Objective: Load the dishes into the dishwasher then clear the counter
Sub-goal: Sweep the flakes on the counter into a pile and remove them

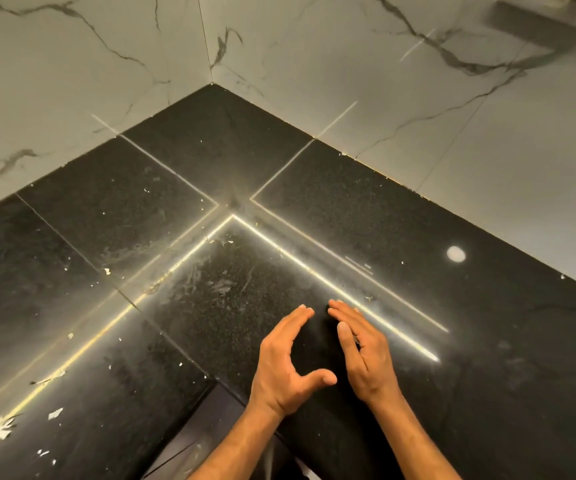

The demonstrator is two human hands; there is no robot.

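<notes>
A black speckled stone counter (210, 161) fills an inner corner between two marble walls. My left hand (286, 365) and my right hand (362, 355) hover side by side over its near part, on edge, palms facing each other, fingers straight and fingertips almost meeting. Neither hand holds anything. My left thumb sticks out toward the right hand. No dishes and no dishwasher are in view.
Small pale crumbs and scraps (54, 414) lie scattered over the left side of the counter, with smears near the middle. White marble walls (418, 116) close off the back. The counter's inner front edge (217, 382) drops off just left of my left wrist.
</notes>
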